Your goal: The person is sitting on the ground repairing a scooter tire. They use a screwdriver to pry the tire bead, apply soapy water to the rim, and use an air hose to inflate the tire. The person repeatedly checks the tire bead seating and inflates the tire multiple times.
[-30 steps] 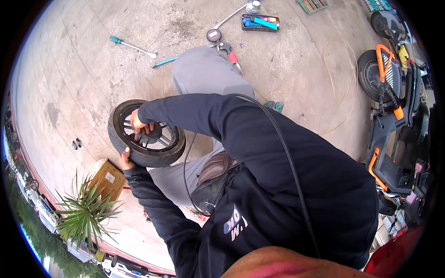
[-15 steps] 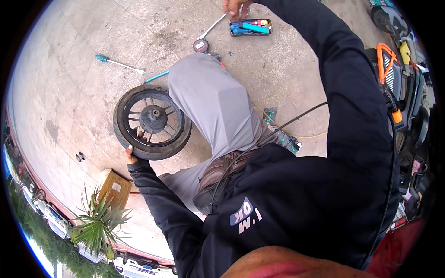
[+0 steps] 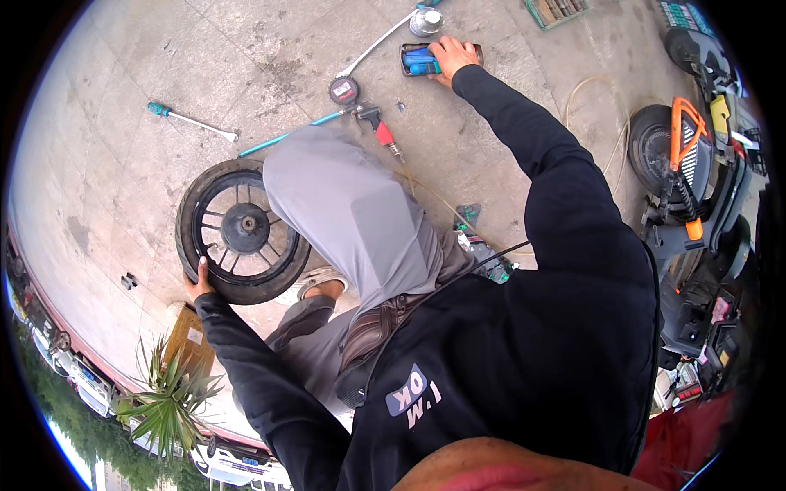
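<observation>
Wheel [image 3: 245, 230] is gripped by left hand [image 3: 199, 283]; hold of right hand [image 3: 455, 59] at tray [image 3: 404, 61] beyond it is unclear; tipping is risked one-handed

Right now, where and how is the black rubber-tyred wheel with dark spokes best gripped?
Likely on the wheel's tyre at upper left, coming from the left, thumb on the sidewall, fingers round the tread. The rounded edge is bare there; the left hand has the lower-left edge, and the grey-trousered leg overlaps the upper right in this view.
</observation>
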`<state>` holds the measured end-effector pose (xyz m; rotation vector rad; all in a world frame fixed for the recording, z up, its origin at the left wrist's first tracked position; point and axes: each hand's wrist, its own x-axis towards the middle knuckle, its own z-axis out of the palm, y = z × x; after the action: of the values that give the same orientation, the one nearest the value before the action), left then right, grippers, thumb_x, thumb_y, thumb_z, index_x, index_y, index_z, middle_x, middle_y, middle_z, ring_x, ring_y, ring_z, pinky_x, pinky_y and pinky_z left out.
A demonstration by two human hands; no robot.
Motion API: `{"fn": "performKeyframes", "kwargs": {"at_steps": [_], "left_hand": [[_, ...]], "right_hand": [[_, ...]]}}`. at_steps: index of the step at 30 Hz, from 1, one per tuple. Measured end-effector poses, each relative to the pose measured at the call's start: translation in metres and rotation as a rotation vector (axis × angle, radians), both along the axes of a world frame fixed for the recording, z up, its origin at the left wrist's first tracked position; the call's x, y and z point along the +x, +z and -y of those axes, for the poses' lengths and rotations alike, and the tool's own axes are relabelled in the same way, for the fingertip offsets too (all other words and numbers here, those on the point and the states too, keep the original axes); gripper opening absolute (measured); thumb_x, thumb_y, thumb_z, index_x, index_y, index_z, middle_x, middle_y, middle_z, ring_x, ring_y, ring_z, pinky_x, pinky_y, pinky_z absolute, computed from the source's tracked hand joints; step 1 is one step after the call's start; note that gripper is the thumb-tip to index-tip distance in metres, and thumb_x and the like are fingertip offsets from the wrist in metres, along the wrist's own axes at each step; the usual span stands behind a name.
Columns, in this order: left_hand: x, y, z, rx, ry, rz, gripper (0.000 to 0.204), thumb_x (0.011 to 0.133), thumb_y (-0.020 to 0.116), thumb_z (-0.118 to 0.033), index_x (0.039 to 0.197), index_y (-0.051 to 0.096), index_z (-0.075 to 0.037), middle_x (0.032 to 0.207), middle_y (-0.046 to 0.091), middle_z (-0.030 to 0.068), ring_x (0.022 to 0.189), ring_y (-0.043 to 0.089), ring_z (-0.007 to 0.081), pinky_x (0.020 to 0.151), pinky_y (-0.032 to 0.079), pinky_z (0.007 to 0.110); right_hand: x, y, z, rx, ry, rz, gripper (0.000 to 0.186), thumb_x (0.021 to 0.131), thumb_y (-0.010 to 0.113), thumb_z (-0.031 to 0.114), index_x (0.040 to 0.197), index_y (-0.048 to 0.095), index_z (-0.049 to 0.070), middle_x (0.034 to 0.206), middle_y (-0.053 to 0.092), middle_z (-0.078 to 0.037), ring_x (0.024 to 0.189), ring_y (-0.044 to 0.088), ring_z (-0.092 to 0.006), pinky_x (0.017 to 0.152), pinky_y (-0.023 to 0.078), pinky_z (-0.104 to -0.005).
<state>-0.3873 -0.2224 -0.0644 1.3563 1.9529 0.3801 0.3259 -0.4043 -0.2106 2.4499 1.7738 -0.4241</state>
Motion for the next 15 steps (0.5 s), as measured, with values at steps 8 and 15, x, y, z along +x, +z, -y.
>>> {"fn": "performKeyframes", "kwargs": {"at_steps": [8,15], "left_hand": [[0.003,0.001,-0.031,-0.01,-0.095,-0.079,0.079,0.076,0.085,-0.043,0.13,0.057,0.007,0.119,0.066,0.0197,0.102,0.064,0.0252,0.093,0.05,0.034],[0.006,0.003,-0.046,-0.077,-0.091,0.06,0.071,0.079,0.083,-0.035,0.129,0.057,0.008,0.116,0.066,0.0181,0.095,0.065,0.0235,0.087,0.052,0.034]], "right_hand": [[0.006,0.014,0.047,0.297,0.046,-0.083,0.067,0.074,0.077,0.009,0.135,0.049,0.013,0.123,0.062,-0.009,0.115,0.059,-0.0299,0.1,0.045,-0.0424],[-0.058,-0.001,0.119,-0.03,0.033,-0.056,0.06,0.079,0.076,0.022,0.134,0.052,0.015,0.114,0.062,-0.008,0.112,0.06,-0.0268,0.097,0.045,-0.0439]]}}
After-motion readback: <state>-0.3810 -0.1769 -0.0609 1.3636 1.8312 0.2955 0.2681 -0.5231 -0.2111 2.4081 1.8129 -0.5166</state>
